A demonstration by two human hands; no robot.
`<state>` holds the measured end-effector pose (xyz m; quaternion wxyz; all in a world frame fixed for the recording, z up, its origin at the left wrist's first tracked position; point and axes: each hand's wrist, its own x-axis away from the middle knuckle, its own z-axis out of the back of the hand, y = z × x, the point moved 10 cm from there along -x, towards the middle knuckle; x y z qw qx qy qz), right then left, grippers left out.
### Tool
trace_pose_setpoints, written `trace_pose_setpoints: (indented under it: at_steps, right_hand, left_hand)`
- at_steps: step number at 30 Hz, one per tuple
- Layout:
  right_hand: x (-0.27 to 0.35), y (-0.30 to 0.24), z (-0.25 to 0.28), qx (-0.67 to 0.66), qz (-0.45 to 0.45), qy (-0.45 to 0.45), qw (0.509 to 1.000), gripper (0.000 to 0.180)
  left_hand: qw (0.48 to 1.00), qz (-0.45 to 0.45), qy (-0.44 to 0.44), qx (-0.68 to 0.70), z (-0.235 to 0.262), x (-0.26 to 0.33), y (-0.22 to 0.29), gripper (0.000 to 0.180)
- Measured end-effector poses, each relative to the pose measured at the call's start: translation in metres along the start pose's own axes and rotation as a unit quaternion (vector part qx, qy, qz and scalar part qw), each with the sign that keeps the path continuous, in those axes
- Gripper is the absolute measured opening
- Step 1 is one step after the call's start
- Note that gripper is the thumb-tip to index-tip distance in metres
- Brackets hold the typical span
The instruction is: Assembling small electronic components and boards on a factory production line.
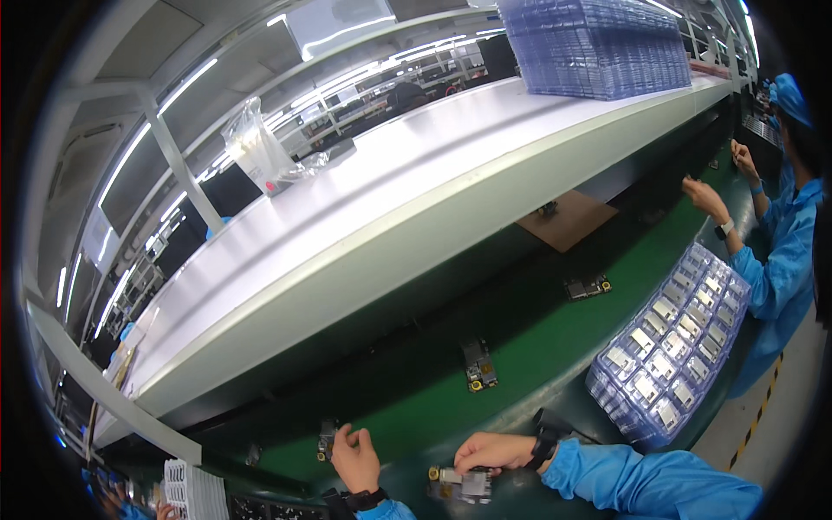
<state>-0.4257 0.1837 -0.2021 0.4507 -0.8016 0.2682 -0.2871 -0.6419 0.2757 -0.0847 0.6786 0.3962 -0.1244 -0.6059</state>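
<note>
My left hand (356, 461) is beside a small circuit board (327, 440) on the green work surface. Its thumb and fingers are a little apart, with nothing visible between them; I cannot tell whether a fingertip touches the board. Close to the front edge, my right hand (496, 452) has its fingers closed at the upper edge of another circuit board (458, 487), which carries silvery metal parts and a round yellow piece. Farther along the green surface lie two more boards, one in the middle (478, 366) and one to the right (588, 288).
A stack of clear blue-tinted trays (667, 347) with silvery parts stands at right. Co-workers in blue sit beyond it. A white shelf (347, 217) runs above the bench, bearing stacked plastic trays (598, 48) and a plastic bag (251, 152). White trays (192, 490) stand at lower left.
</note>
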Motion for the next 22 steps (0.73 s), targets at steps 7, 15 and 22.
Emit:
trace_pose_setpoints:
  at_steps: [7, 15, 22]
  right_hand:
    - [-0.041, 0.032, 0.010, -0.250, 0.113, 0.111, 0.955, 0.037]
    - [-0.025, 0.007, -0.023, 0.226, 0.191, 0.081, 0.952, 0.030]
    - [0.000, -0.021, -0.028, 0.299, 0.183, 0.109, 0.930, 0.026]
  left_hand:
    - [0.992, 0.090, 0.032, 0.086, -0.030, -0.014, -0.099, 0.029]
    - [0.991, -0.104, -0.086, 0.001, -0.095, 0.003, -0.026, 0.063]
    - [0.982, -0.159, -0.103, -0.020, -0.107, 0.002, -0.031, 0.060]
